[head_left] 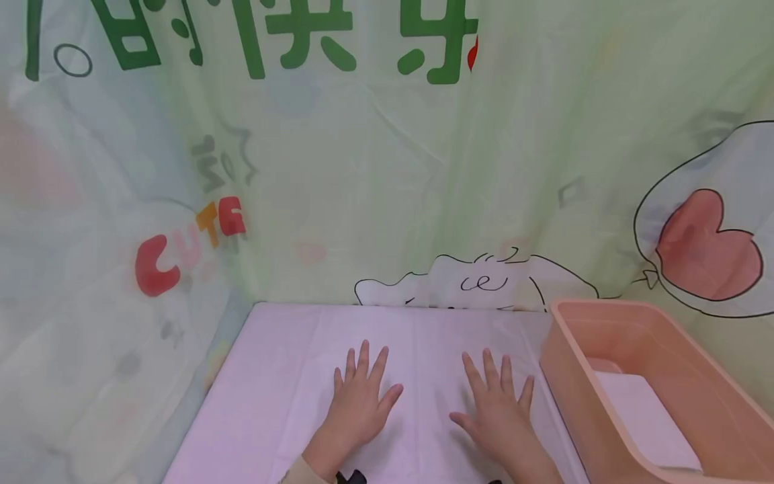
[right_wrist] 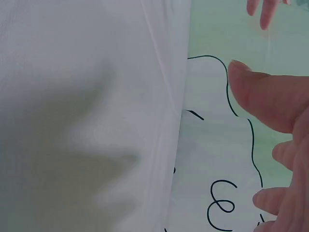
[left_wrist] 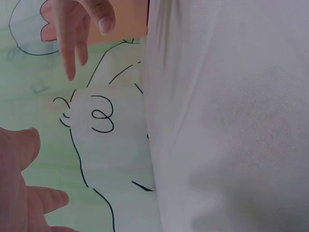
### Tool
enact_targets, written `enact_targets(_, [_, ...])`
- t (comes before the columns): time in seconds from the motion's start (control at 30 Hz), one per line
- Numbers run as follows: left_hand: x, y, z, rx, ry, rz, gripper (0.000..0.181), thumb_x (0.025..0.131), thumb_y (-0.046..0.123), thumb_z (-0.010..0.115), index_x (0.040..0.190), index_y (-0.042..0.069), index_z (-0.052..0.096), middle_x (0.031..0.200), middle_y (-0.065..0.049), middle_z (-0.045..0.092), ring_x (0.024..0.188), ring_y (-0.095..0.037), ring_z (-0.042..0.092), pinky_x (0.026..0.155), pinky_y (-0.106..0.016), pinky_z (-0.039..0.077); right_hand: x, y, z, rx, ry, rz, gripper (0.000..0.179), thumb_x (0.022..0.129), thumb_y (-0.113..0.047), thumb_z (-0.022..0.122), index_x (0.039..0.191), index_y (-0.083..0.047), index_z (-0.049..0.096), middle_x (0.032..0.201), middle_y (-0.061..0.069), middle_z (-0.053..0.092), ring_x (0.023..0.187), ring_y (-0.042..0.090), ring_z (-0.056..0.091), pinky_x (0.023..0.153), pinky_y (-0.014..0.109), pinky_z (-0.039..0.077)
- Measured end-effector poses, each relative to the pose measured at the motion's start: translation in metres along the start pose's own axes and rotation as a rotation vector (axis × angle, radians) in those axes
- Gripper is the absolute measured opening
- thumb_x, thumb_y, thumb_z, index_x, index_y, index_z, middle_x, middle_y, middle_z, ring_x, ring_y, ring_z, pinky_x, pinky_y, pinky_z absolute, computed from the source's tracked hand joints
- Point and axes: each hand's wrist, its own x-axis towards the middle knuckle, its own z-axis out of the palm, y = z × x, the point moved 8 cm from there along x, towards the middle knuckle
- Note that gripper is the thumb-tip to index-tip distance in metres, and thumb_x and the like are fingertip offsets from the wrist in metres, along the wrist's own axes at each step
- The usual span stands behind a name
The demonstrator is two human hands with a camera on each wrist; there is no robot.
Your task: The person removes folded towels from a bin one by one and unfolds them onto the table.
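Note:
My left hand (head_left: 359, 410) is held over the white-covered table (head_left: 272, 376), palm down with fingers spread. To its right, my right hand (head_left: 498, 420) has the same pose, close to the pink tub. Neither hand holds anything, and a shadow falls on the cloth beneath each. In the left wrist view, the thumb and some fingers of the left hand (left_wrist: 17, 179) show at the lower left, and the right hand (left_wrist: 75, 34) appears at the top. The right wrist view has the right hand (right_wrist: 280, 101) at its right edge.
A pink plastic tub (head_left: 574, 396) stands at the table's right side, with a flat white item (head_left: 647, 420) lying inside. Behind the table hangs a pale green printed curtain (head_left: 338, 188) with cartoon drawings and lettering; it also runs along the left side.

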Motion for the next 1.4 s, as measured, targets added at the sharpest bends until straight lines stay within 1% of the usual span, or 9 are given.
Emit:
enact_targets(0.23, [0.010, 0.008, -0.007, -0.091, -0.037, 0.009, 0.075, 0.110, 0.067, 0.038, 0.171, 0.024, 0.032, 0.180, -0.020, 0.020, 0.164, -0.054, 0.020, 0.123, -0.079, 0.027, 0.000, 0.000, -0.025, 0.000, 0.062, -0.051, 0.107, 0.085, -0.048, 0.089, 0.171, -0.021, 0.031, 0.177, 0.028, 0.022, 0.161, 0.063, 0.008, 0.117, 0.091, -0.002])
enact_targets(0.43, [0.019, 0.017, -0.015, -0.139, -0.045, 0.034, 0.071, 0.111, 0.063, 0.039, 0.171, 0.026, 0.031, 0.180, -0.019, 0.020, 0.164, -0.052, 0.021, 0.124, -0.076, 0.028, -0.005, -0.002, -0.055, 0.000, 0.171, -0.100, 0.107, 0.083, -0.045, 0.091, 0.169, -0.019, 0.034, 0.174, 0.028, 0.028, 0.161, 0.062, 0.012, 0.122, 0.085, -0.009])
enact_targets(0.53, [0.020, 0.022, -0.019, -0.173, -0.059, 0.050, 0.071, 0.112, 0.062, 0.038, 0.171, 0.025, 0.031, 0.180, -0.020, 0.020, 0.164, -0.052, 0.021, 0.124, -0.076, 0.029, -0.012, -0.004, -0.066, -0.013, 0.223, -0.128, 0.106, 0.080, -0.046, 0.092, 0.167, -0.018, 0.038, 0.172, 0.030, 0.032, 0.159, 0.063, 0.017, 0.124, 0.083, -0.005])
enact_targets(0.67, [0.022, 0.028, -0.022, -0.229, -0.069, 0.075, 0.072, 0.112, 0.064, 0.035, 0.171, 0.023, 0.032, 0.180, -0.021, 0.020, 0.164, -0.052, 0.021, 0.124, -0.076, 0.029, -0.022, -0.004, -0.079, 0.015, 0.222, -0.130, 0.107, 0.079, -0.046, 0.093, 0.167, -0.018, 0.038, 0.172, 0.030, 0.031, 0.158, 0.064, 0.020, 0.124, 0.083, 0.001])
enact_targets(0.9, [0.026, 0.038, -0.022, -0.322, -0.087, 0.099, 0.071, 0.113, 0.063, 0.035, 0.171, 0.023, 0.032, 0.180, -0.018, 0.021, 0.164, -0.049, 0.024, 0.128, -0.069, 0.030, -0.043, 0.013, -0.103, 0.012, 0.241, -0.123, 0.110, 0.079, -0.042, 0.094, 0.168, -0.013, 0.035, 0.174, 0.030, 0.025, 0.163, 0.058, 0.008, 0.120, 0.088, -0.004])
enact_targets(0.97, [0.027, 0.042, -0.023, -0.346, -0.094, 0.107, 0.071, 0.113, 0.063, 0.034, 0.171, 0.023, 0.032, 0.180, -0.015, 0.021, 0.165, -0.046, 0.024, 0.128, -0.068, 0.030, -0.048, 0.021, -0.110, -0.007, 0.252, -0.110, 0.113, 0.077, -0.041, 0.095, 0.168, -0.012, 0.034, 0.175, 0.029, 0.024, 0.164, 0.057, 0.006, 0.118, 0.089, -0.006])
enact_targets(1.03, [0.029, 0.045, -0.024, -0.372, -0.101, 0.115, 0.072, 0.112, 0.065, 0.033, 0.171, 0.022, 0.032, 0.181, -0.013, 0.021, 0.166, -0.043, 0.025, 0.129, -0.067, 0.030, -0.053, 0.031, -0.116, -0.026, 0.242, -0.081, 0.114, 0.078, -0.042, 0.094, 0.168, -0.011, 0.032, 0.176, 0.029, 0.021, 0.164, 0.058, 0.002, 0.118, 0.087, -0.014])
enact_targets(1.2, [0.033, 0.055, -0.026, -0.429, -0.124, 0.127, 0.075, 0.111, 0.067, 0.031, 0.171, 0.022, 0.033, 0.180, -0.009, 0.024, 0.166, -0.035, 0.028, 0.129, -0.064, 0.031, -0.061, 0.060, -0.122, -0.076, 0.162, 0.049, 0.110, 0.087, -0.053, 0.085, 0.168, -0.005, 0.027, 0.177, 0.030, 0.010, 0.164, 0.056, -0.011, 0.115, 0.081, -0.027])
enact_targets(1.4, [0.038, 0.073, -0.026, -0.536, -0.156, 0.147, 0.068, 0.113, 0.061, 0.036, 0.169, 0.023, 0.037, 0.178, -0.004, 0.032, 0.166, -0.027, 0.030, 0.132, -0.059, 0.030, -0.081, 0.098, -0.126, -0.103, 0.192, 0.155, 0.107, 0.094, -0.056, 0.076, 0.171, -0.008, 0.019, 0.179, 0.027, 0.005, 0.164, 0.052, -0.015, 0.117, 0.085, -0.019])
